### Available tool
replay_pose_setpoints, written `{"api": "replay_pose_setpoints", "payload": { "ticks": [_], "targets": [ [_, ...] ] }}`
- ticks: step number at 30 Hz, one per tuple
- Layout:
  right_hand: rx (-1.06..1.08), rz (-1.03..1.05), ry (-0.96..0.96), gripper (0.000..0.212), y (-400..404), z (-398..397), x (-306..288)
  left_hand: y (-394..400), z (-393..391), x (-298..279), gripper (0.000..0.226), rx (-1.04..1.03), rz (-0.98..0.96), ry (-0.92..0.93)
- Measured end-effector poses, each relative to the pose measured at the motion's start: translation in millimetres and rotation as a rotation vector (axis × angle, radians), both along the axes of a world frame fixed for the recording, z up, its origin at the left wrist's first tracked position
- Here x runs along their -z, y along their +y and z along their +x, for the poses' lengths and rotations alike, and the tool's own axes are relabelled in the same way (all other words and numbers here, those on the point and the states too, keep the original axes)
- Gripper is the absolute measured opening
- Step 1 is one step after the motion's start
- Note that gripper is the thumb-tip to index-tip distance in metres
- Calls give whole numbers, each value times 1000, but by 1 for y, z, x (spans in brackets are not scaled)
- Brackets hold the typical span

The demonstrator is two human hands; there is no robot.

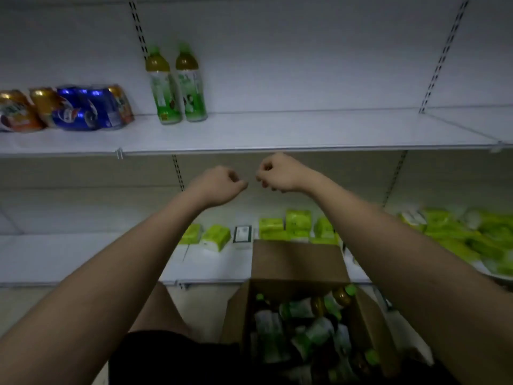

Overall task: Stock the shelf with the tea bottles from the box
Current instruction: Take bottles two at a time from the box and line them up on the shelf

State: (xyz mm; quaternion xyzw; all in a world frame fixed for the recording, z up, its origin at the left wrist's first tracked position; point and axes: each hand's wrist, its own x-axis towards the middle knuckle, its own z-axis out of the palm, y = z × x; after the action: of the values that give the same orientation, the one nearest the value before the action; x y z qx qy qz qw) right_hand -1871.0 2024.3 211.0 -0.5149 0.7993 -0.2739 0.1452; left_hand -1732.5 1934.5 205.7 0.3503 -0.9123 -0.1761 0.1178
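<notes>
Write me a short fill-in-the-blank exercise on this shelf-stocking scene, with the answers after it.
1. The number of tea bottles standing on the upper shelf is ____.
2. The left hand and right hand hold ____.
3. The remaining bottles lie in a cardboard ____.

Missing words: two; nothing; box

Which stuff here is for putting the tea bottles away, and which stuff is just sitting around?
For the job:
- two tea bottles standing on the upper shelf
- cardboard box with more bottles inside
- left hand and right hand, both curled and empty

Just sitting around:
- snack bags on the upper shelf
- green packs on the lower shelf
</notes>
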Motion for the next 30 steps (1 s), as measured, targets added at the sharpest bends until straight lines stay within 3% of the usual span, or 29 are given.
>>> {"api": "replay_pose_setpoints", "payload": {
  "ticks": [6,14,17,23,27,30],
  "targets": [
    [80,138,-189,24,44,-5,130,38,-16,111,30,-25,327,-6],
    [238,305,-510,34,90,-41,267,71,-44,261,31,-163,538,-129],
    [346,332,-647,25,106,-50,315,72,-52,301,31,-215,584,-201],
    [664,421,-787,29,133,-46,403,73,-62,368,51,-364,761,-294],
    [776,409,-911,14,129,-38,436,79,-57,410,66,-443,815,-346],
    [839,390,-961,29,119,-38,459,88,-52,441,72,-489,821,-336]
  ]
}}
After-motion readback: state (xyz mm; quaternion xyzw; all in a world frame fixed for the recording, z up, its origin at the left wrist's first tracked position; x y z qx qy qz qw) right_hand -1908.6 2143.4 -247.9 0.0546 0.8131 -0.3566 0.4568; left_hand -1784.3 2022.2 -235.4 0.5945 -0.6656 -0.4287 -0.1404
